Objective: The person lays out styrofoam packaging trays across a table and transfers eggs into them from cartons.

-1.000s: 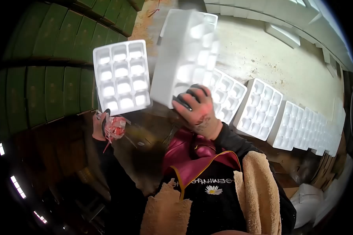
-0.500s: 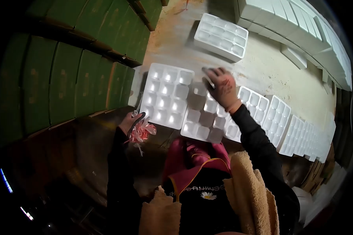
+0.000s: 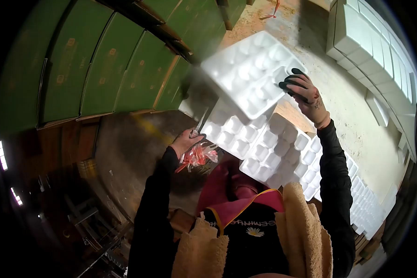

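My right hand (image 3: 303, 92), in a glove with dark fingertips, grips the right edge of a white foam tray (image 3: 252, 76) with rows of square hollows. This tray is tilted and blurred, and overlaps the far part of another foam tray (image 3: 231, 134) in front of me. My left hand (image 3: 188, 140) is closed around a bunch of red and clear plastic strips (image 3: 199, 155), beside the near left corner of that lower tray. Part of the bunch is hidden in the fingers. To the right stands another foam tray (image 3: 275, 148) of the same kind.
More foam trays (image 3: 368, 204) run in a row to the right. White foam blocks or boxes (image 3: 370, 51) are stacked at the far right. Green cartons (image 3: 102, 69) form a wall on the left. A red strip (image 3: 275, 8) lies on the floor at the back.
My right hand has moved from above the row to the far tray, which is now lifted and brought nearer, over the left tray. The view has turned; the left hand keeps the strips.
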`<state>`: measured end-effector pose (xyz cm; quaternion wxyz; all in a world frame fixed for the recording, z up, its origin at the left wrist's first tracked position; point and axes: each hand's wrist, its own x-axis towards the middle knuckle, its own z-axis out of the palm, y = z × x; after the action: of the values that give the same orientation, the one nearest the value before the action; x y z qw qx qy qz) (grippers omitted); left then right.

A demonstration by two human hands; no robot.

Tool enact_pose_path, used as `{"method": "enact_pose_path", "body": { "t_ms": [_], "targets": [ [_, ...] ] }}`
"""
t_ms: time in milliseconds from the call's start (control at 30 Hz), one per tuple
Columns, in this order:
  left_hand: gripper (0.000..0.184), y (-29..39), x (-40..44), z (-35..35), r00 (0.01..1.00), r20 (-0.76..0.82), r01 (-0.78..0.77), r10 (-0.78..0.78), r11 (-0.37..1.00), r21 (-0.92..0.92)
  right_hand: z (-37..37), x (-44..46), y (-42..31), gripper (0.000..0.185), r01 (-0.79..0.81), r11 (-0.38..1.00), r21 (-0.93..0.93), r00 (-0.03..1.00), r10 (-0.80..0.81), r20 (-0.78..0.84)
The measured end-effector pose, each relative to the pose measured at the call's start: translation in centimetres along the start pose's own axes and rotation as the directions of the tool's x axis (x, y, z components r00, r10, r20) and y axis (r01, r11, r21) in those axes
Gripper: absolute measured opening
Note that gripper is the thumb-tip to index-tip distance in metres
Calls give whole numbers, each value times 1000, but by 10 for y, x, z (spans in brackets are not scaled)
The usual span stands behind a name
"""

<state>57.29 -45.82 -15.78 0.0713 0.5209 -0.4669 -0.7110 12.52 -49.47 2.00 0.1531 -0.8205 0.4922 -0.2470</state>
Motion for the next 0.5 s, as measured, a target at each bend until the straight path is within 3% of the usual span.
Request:
{"method": "enact_pose_path", "body": {
  "t_ms": [33,100,167,300,400,500],
  "targets": [
    [30,-18,2,-4,1000,-7,28,-28,998,48,-3,17,-15,48,114,993,24,987,-116,116],
    [32,10,-18,12,998,-56,-49,39,981,-185,6,50,-37,54,260,963,74,929,-271,253],
    [39,-37,-4,9,931,-94,-303,353,889,343,37,72,-50,56,310,946,96,911,-324,255],
    [34,-12,-22,16,976,-115,-200,186,971,-130,77,103,-79,50,361,928,94,889,-373,265],
    [31,6,-45,14,994,-94,-92,55,887,-453,86,108,-91,45,373,926,62,893,-377,247],
    [28,20,-74,8,994,-104,-48,-22,783,-620,83,106,-104,40,375,925,62,894,-378,240]
  ]
}}
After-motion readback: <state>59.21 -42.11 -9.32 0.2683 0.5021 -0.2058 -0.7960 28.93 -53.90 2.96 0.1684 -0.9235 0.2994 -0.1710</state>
